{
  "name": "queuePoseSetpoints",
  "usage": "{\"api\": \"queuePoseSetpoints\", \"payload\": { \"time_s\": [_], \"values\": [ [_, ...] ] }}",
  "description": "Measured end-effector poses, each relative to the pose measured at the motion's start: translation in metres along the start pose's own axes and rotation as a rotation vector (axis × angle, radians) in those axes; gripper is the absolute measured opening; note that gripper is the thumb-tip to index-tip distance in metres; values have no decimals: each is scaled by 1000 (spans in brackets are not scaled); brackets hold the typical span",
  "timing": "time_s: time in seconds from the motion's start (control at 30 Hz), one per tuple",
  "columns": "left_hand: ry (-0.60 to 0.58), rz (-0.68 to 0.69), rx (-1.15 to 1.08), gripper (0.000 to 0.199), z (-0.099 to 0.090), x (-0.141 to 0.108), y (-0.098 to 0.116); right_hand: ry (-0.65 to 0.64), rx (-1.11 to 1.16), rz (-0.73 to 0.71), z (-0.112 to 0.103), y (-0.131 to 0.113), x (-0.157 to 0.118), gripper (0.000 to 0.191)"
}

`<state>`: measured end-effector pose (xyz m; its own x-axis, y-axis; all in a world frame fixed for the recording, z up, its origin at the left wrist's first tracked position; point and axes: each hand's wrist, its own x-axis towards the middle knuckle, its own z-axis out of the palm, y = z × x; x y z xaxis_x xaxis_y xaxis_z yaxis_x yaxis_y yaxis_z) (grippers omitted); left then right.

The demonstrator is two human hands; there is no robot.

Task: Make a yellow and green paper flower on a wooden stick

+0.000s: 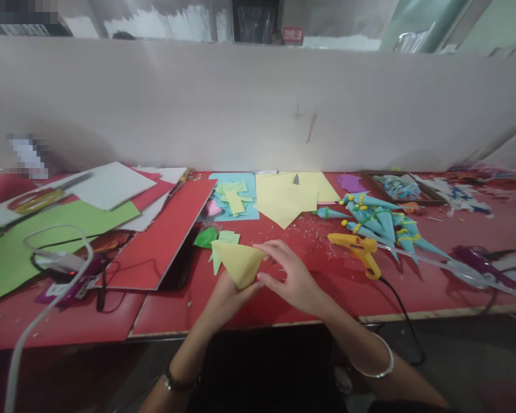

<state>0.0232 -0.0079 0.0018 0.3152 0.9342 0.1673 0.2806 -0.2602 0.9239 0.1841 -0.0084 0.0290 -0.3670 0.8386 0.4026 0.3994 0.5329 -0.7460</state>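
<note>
A yellow paper cone [239, 263], its pointed side toward me, is held between my two hands above the red table. My left hand [230, 295] is under and behind the paper, its fingers mostly hidden and its thumb along the lower edge. On the right side, the fingertips and thumb of my right hand [293, 279] pinch the paper's edge. Just behind the cone lie light green paper pieces [227, 238] and a green packet [205, 237].
A yellow glue gun [359, 249] lies to the right, before a pile of blue cones [380, 223]. Yellow sheets [284, 198] lie at the back centre. A red board [163, 235] and power strip [69, 284] are left. Cables cross both sides.
</note>
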Motion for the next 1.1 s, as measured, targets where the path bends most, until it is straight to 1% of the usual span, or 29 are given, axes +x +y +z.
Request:
{"api": "queuePoseSetpoints", "payload": {
  "time_s": [0.1, 0.17, 0.23, 0.33, 0.43, 0.5, 0.6, 0.73, 0.8, 0.87, 0.97, 1.03, 1.1],
  "values": [
    [14, 21, -12, 37, 2, 0, -1, 51, -87, -43, 6, 1, -5, 44],
    [15, 33, -23, 37, 3, 1, -2, 85, -119, -74, 9, 2, -6, 41],
    [1, 45, -12, 37, 4, 1, -4, 138, -131, -96, 10, 2, -7, 32],
    [-23, 60, 40, 28, 6, 2, -6, 203, -131, -112, 9, -1, -6, 14],
    [-27, 82, 42, 22, 7, 1, -8, 190, -73, -123, 8, -3, -5, 10],
    [-11, 95, 18, 22, 7, 0, -10, 181, -25, -115, 7, -3, -4, 13],
    [8, 74, 16, 22, 7, -1, -12, 192, -8, -90, 8, -2, -6, 24],
    [5, 69, 55, 23, 8, 0, -11, 275, 15, -32, 15, 1, -10, 42],
    [21, 72, 75, 26, 9, 0, -9, 310, 49, 14, 20, 2, -13, 48],
    [34, 82, 92, 26, 10, 1, -8, 309, 98, 69, 25, 2, -15, 49],
    [31, 138, 94, 25, 13, 3, -9, 288, 174, 157, 31, 1, -18, 47],
    [25, 172, 91, 30, 15, 4, -11, 285, 213, 196, 34, 2, -19, 47],
    [14, 176, 109, 36, 16, 4, -14, 293, 247, 223, 36, 3, -20, 47]
  ]
}}
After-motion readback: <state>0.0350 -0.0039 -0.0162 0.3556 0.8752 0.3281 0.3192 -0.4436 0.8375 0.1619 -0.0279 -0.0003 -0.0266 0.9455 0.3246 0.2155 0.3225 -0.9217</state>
